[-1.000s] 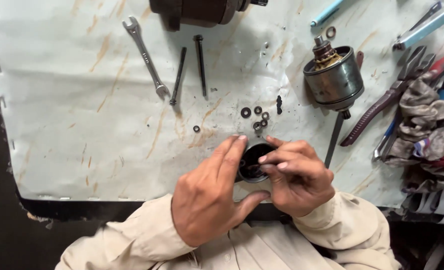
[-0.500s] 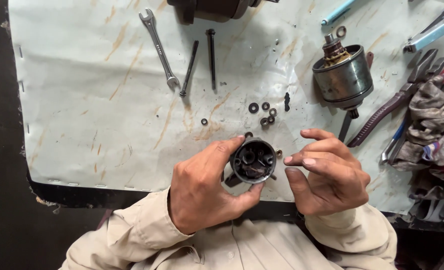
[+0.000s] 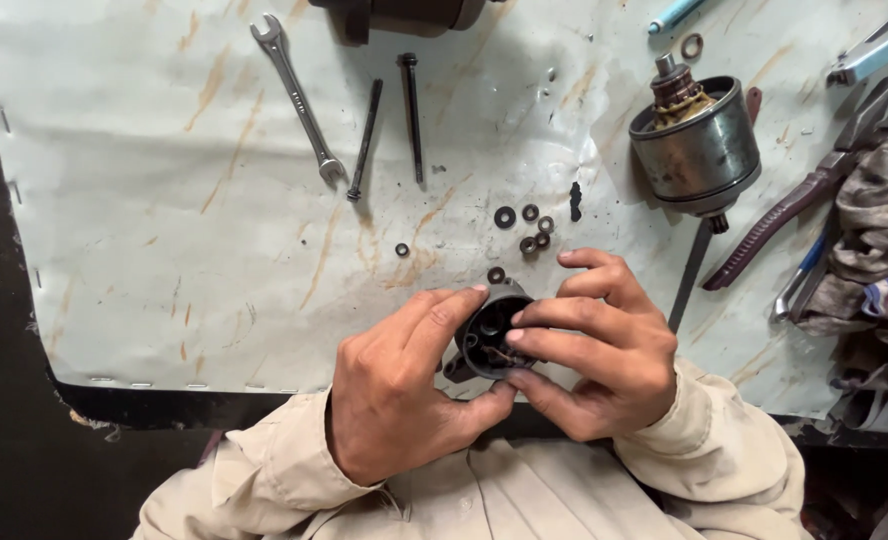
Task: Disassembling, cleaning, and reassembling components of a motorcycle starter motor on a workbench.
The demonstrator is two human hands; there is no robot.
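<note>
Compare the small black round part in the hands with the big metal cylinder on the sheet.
The black round part is small, dark and held between the left hand and the right hand. The metal cylinder is much larger, grey and rests untouched on the sheet, copper-coloured windings showing at its top. Both are round and open-ended.

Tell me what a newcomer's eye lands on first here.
First, the two hands at bottom centre: the left hand cups a small round black housing while the right hand works at its open face. Next, the grey metal motor drum stands at upper right on the stained pale sheet. A wrench and two long bolts lie at upper left.
</note>
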